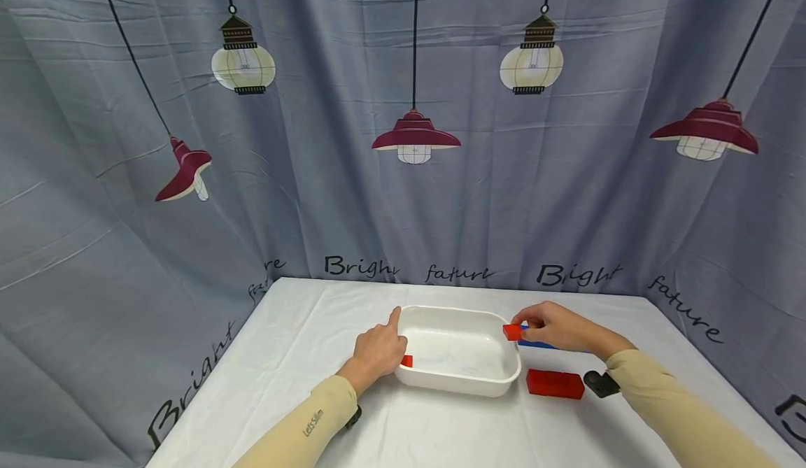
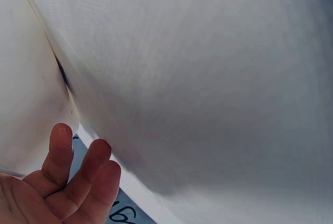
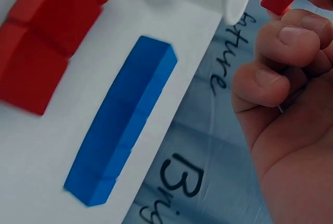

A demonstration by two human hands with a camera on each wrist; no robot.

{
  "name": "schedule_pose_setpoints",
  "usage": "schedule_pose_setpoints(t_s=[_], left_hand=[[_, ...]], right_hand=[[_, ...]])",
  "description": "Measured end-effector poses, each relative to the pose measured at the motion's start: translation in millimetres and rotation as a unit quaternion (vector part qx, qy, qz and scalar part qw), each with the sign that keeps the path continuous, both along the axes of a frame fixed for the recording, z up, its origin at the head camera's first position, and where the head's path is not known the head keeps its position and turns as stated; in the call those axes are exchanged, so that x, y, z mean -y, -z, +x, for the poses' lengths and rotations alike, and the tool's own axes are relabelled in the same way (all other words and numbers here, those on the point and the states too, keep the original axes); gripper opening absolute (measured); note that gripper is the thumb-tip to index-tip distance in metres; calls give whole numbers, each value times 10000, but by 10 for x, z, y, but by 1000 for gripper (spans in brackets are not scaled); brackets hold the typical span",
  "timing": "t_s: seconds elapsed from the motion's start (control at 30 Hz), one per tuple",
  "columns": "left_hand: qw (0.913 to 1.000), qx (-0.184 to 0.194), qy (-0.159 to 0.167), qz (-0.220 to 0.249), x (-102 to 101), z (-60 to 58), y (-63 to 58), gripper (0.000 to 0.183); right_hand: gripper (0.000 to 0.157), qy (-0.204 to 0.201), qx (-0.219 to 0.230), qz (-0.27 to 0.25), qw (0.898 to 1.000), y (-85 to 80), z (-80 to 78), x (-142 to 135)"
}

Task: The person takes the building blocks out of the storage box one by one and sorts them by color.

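Note:
A white rectangular basin [image 1: 455, 382] stands on the table. At its left end is my left hand [image 1: 380, 350], its index finger straight along the rim toward the far corner. The left wrist view shows other fingers [image 2: 86, 180] loosely bent beside the basin's wall; the thumb is hidden. Over the right rim, my right hand [image 1: 554, 324] pinches a small red block [image 1: 513, 331] between thumb and fingers. Another red block [image 1: 407, 361] lies inside the basin, at the left. Right of the basin are a row of red blocks [image 1: 555, 384] and a row of blue blocks [image 3: 122, 115].
A white cloth covers the table [image 1: 466, 433]. Behind it hangs a grey-blue curtain [image 1: 352, 195] printed with lamps and lettering. A black device [image 1: 601, 383] sits at my right wrist, close to the red row.

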State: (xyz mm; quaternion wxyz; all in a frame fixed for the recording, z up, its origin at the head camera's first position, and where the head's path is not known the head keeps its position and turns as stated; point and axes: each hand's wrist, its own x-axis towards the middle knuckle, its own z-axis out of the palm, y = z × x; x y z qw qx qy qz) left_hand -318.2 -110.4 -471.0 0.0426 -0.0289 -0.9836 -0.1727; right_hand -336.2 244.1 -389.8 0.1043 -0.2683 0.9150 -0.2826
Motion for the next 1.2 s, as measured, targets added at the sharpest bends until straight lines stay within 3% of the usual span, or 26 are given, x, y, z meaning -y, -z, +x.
schedule_pose_setpoints(t_s=[0.13, 0.77, 1.2], left_hand=[[10000, 40, -8, 11, -6, 0, -5, 64], [9999, 106, -9, 38, -3, 0, -9, 64], [10000, 60, 23, 37, -1, 15, -14, 64]], right_hand=[[28, 97, -52, 34, 9999, 16, 52, -144], [39, 696, 542, -334, 9955, 179, 253, -685], [38, 1126, 849, -513, 9887, 519, 302, -1049]])
